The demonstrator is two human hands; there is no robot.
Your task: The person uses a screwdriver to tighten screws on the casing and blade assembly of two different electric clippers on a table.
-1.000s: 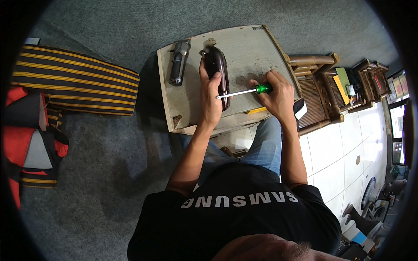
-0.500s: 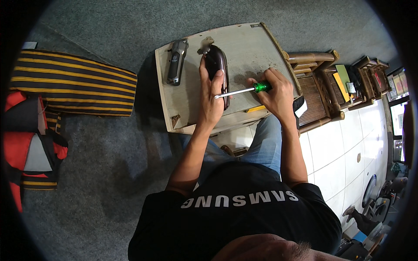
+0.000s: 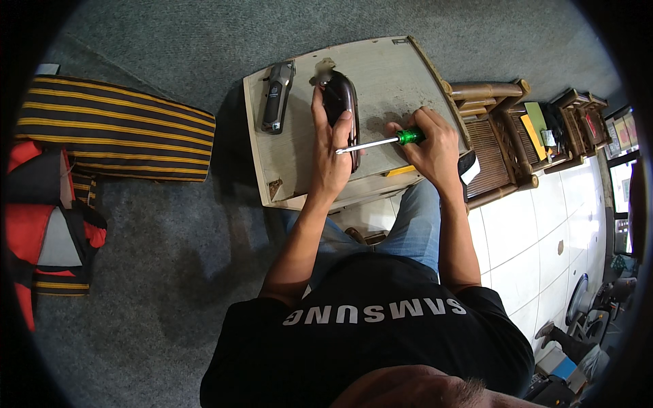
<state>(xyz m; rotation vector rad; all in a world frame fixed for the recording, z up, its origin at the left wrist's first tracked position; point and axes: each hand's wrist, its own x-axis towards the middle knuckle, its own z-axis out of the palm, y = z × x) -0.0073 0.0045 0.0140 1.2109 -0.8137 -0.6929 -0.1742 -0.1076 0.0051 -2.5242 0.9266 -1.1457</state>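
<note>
Pale tabletop [image 3: 398, 71], surface marked with dark specks. Grey-black clipper [image 3: 275, 100] lying toward its left side. Yellow strip [image 3: 399, 171] at near edge.

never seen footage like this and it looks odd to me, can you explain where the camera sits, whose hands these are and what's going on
There is no machine here. A wide fisheye camera on a person's head looks down, so straight edges bend toward the rim, and picture left is the person's left. The bare left hand holds a dark, glossy, rounded device, possibly a hair clipper. The bare right hand holds a green-handled screwdriver; its metal shaft points toward the left hand, though whether the tip touches is hard to tell. On the pale tabletop, left of the hands, lies a grey hair clipper.
</note>
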